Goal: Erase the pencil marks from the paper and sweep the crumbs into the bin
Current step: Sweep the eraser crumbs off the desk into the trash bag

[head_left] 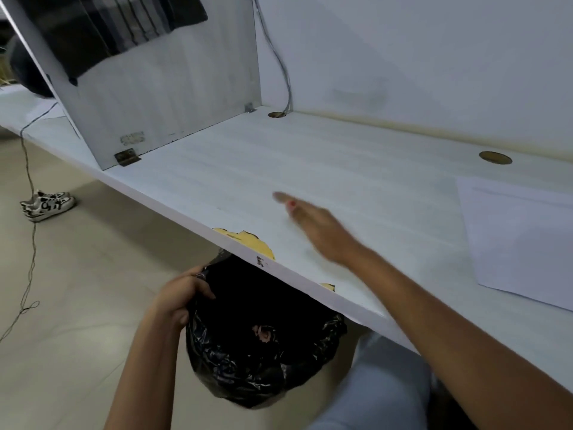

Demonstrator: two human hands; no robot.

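Observation:
A bin lined with a black plastic bag sits just under the front edge of the white desk. My left hand grips the bag's rim on its left side. My right hand lies flat and blurred on the desk top, fingers together and stretched out, a little behind the chipped edge above the bin. It holds nothing. A white sheet of paper lies at the right of the desk, partly cut off by the frame. I cannot make out any crumbs on the surface.
White partition walls close the desk at the back and left. Two round cable holes pierce the top, a grey cable runs into the far one. The desk edge is chipped. Sneakers and a thin cable lie on the floor at left.

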